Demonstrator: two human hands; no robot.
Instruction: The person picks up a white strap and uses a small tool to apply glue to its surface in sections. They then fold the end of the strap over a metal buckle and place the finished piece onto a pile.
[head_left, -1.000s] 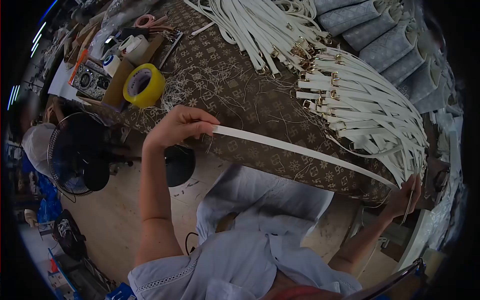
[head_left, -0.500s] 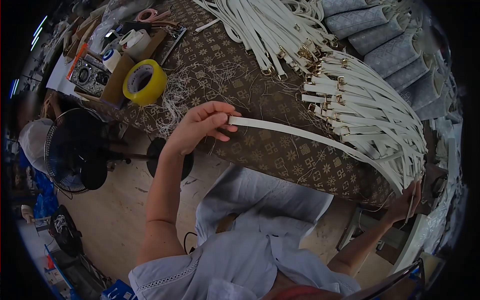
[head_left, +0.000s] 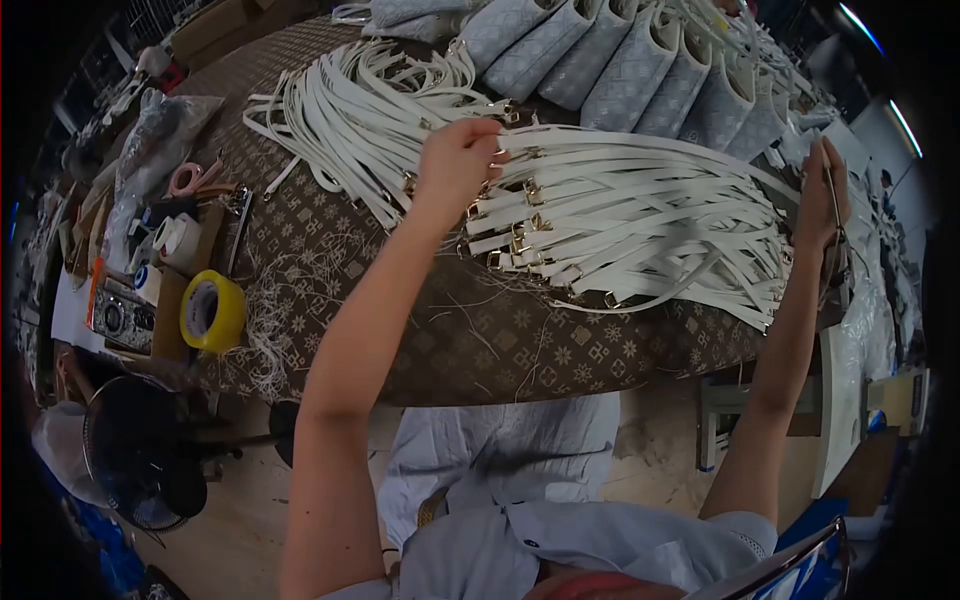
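A white strap (head_left: 640, 143) stretches between my two hands above the far edge of a layered row of similar buckled straps (head_left: 660, 225). My left hand (head_left: 460, 165) is closed on its buckle end, near the gold buckles of the pile. At the far right, my right hand (head_left: 825, 200) is closed around the other end, with a thin metal tool (head_left: 836, 215) along the palm. The tool's exact kind is hard to make out. A second heap of white straps (head_left: 340, 130) lies left of my left hand.
Grey patterned bags (head_left: 630, 75) stand behind the straps on the brown patterned cloth (head_left: 570, 350). To the left are yellow tape (head_left: 212, 312), loose white threads (head_left: 268, 340) and a box of small items (head_left: 125, 315). A black fan (head_left: 145, 450) stands below.
Both hands have moved away from my body, carrying the strap from the table's near side to the far side of the row. The camera view has swung to the right.
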